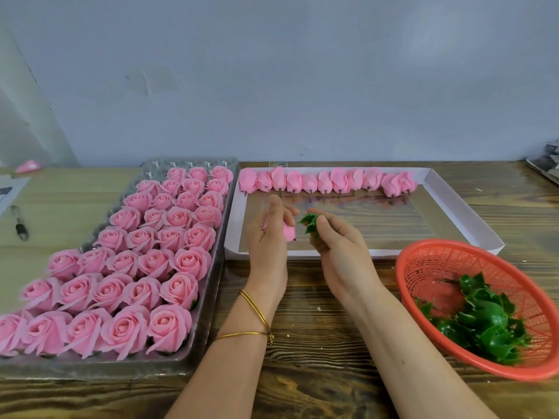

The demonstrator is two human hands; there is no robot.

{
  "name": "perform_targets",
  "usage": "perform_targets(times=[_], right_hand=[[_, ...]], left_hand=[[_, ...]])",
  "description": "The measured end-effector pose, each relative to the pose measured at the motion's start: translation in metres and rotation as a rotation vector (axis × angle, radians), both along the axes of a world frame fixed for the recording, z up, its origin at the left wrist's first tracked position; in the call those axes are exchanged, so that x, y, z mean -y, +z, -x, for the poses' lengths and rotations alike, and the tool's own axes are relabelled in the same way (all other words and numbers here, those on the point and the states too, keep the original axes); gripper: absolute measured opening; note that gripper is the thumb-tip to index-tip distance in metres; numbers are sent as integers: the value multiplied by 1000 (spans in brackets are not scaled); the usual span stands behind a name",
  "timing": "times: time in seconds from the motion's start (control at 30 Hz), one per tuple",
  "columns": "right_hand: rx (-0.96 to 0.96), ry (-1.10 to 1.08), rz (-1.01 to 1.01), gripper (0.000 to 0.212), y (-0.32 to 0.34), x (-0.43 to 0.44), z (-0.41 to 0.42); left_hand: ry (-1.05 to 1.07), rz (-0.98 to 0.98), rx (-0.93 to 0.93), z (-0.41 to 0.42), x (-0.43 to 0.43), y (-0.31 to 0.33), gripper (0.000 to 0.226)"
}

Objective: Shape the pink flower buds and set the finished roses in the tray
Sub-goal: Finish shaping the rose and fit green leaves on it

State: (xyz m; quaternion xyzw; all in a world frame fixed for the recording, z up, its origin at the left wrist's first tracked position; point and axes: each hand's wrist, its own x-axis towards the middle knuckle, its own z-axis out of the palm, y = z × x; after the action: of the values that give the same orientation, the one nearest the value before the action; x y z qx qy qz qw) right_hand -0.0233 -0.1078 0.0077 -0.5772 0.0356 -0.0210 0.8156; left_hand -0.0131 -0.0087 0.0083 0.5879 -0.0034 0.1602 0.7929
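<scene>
Head view: my left hand curls round a pink bud while my right hand pinches a green calyx just beside it. Next, I judge, the calyx must seat squarely on the bud's base, before anything goes to the rose tray.

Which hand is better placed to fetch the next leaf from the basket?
Probably the right hand, once its leaf is placed: the basket sits on its side; the left hand holds a bud.
</scene>
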Motion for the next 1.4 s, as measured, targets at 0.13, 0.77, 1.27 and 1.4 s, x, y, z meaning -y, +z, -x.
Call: perform_targets(times=[0.13,0.77,1.27,1.4], right_hand=[[8,27,43,24,-1,1,1],[-55,193,-215,36,6,-4,7],[-37,159,-48,41,2,-2,8],[-16,136,13,38,2,-3,10]], left_hand=[[-23,27,-6,0,0,1,49],[-71,65,3,1,-2,2,44],[-43,47,-10,-1,-2,1,45],[-39,1,20,-1,-2,0,42]])
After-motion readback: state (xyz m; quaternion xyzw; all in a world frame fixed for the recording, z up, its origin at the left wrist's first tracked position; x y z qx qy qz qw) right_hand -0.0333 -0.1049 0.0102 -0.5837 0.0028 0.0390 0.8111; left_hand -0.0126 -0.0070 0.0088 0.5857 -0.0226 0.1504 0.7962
